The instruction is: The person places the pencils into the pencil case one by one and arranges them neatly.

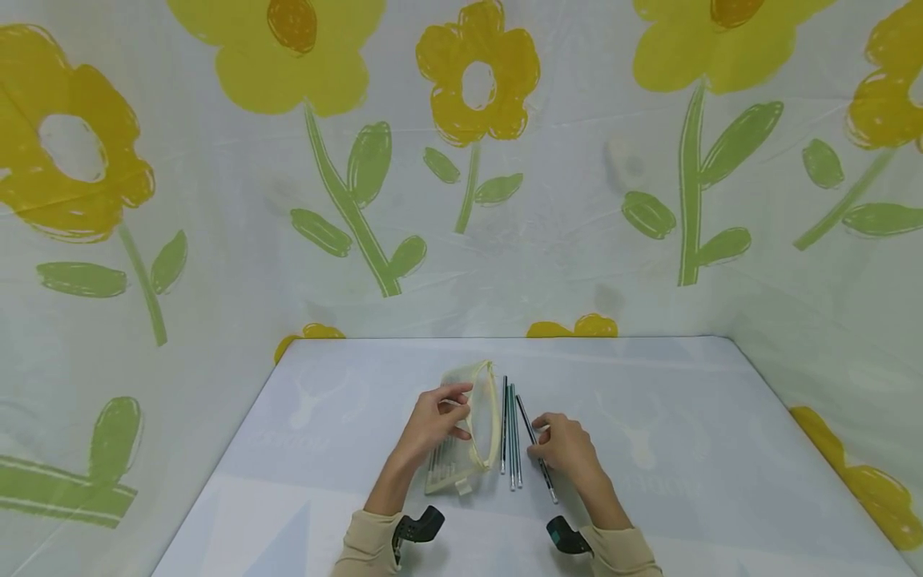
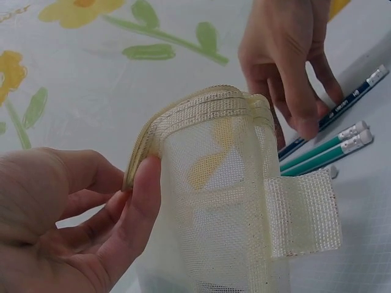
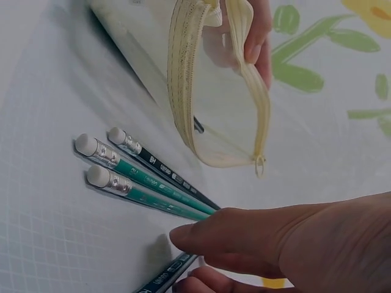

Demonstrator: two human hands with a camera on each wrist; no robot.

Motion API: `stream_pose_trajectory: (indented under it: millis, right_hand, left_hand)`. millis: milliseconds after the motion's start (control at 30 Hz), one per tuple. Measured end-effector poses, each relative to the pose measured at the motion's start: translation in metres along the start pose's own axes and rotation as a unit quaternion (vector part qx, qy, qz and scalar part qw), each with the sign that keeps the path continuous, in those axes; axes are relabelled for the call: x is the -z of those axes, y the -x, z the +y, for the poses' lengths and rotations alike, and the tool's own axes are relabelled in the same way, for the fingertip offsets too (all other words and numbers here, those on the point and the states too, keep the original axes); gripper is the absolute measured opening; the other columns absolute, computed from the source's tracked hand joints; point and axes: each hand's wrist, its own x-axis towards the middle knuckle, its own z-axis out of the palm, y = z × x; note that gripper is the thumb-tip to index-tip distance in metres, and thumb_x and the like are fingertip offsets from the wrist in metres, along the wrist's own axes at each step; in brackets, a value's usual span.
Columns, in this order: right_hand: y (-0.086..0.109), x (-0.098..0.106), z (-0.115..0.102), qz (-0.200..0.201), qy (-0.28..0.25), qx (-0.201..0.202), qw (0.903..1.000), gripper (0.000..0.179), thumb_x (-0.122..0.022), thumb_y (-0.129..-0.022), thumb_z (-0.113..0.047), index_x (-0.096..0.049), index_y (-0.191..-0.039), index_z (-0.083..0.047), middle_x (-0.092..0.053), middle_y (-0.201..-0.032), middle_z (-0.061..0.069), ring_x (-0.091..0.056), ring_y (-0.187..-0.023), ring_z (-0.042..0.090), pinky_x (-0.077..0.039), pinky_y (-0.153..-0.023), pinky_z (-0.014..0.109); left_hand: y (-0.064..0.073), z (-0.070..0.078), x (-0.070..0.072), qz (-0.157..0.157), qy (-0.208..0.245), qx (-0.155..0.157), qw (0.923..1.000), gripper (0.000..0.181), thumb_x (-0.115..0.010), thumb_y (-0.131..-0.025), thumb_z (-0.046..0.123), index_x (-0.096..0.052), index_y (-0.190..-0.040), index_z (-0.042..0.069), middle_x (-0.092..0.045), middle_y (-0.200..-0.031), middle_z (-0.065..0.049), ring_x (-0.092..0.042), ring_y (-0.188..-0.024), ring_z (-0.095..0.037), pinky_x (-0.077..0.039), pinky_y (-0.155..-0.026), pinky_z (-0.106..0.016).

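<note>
We see the left hand pinching the zipped rim of a pale yellow mesh pouch between thumb and fingers. The pouch stands on the white table, in front of the person, its mouth gaping toward the right hand. Through its side we make out slender shapes inside, and from the right wrist a dark tip shows within the opening.

The right hand is bent round the outermost dark pencil, thumb on one side and fingers on the other — how tightly they press, we cannot tell. That pencil lies aslant, its eraser end toward the person. Between it and the pouch we count three more: two green pencils side by side, and another dark pencil just beside the pouch, all with white erasers on the near ends.

A woven tab sticks out from the pouch, and a small ring hangs at the zip's end. We see beige sleeves, a black device at each wrist, and a white backdrop printed with yellow flowers behind the table.
</note>
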Motion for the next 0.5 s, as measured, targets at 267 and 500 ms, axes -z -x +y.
stream_pose_trajectory:
  millis: [267, 500]
  right_hand:
    - [0.0025, 0.0013, 0.0023, -0.004, -0.003, 0.026, 0.9997, 0.038, -0.077, -0.076, -0.004, -0.068, -0.113, -0.002, -0.060, -0.074, 0.002, -0.054, -0.059, 0.014, -0.046, -0.047, 0.021]
    - [0.0014, 0.0024, 0.0031, -0.013, -0.009, 0.030, 0.9994, 0.038, -0.076, -0.077, -0.001, -0.068, -0.114, -0.002, -0.060, -0.072, 0.002, -0.054, -0.057, 0.013, -0.045, -0.045, 0.021]
  left_hand:
    - [-0.0007, -0.0011, -0.0007, 0.001, 0.001, 0.003, 1.0000, 0.040, -0.056, -0.093, -0.001, -0.057, -0.133, -0.003, -0.054, -0.109, -0.021, -0.060, -0.085, -0.024, -0.066, -0.064, -0.038]
    - [-0.0002, -0.0002, -0.0014, 0.004, -0.002, -0.001, 1.0000, 0.038, -0.055, -0.093, -0.002, -0.059, -0.131, -0.002, -0.055, -0.109, -0.021, -0.059, -0.086, -0.025, -0.066, -0.063, -0.035]
